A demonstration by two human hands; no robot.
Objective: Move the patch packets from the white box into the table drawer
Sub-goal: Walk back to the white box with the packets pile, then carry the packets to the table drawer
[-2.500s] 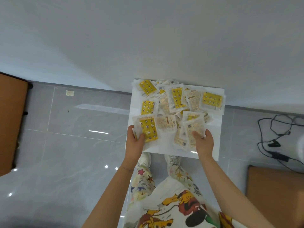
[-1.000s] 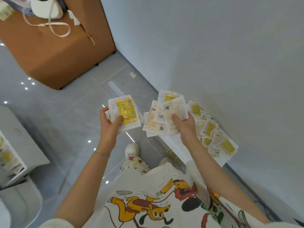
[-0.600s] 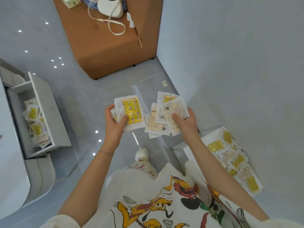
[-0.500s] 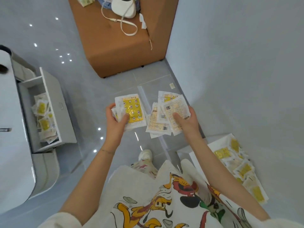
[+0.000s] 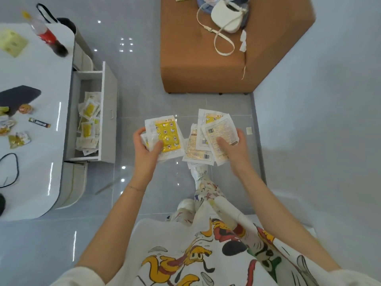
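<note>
My left hand (image 5: 145, 150) grips a small stack of patch packets (image 5: 167, 135), the top one yellow with white shapes. My right hand (image 5: 233, 150) grips a fanned bunch of patch packets (image 5: 208, 139) showing their printed backs. Both hands are held over the grey floor in front of me. At the left, the table drawer (image 5: 108, 112) stands pulled out, with several patch packets (image 5: 88, 120) lying inside it. The white box is out of view.
The white table (image 5: 37, 79) at the left carries a cola bottle (image 5: 48, 36), snack wrappers, a black cable and a dark object. A brown ottoman (image 5: 202, 65) with a white bag (image 5: 226, 16) stands ahead. A grey wall runs along the right.
I have lifted packets out of the white box in both hands and turned left. The box has left the view, and the open drawer and table have come into view.
</note>
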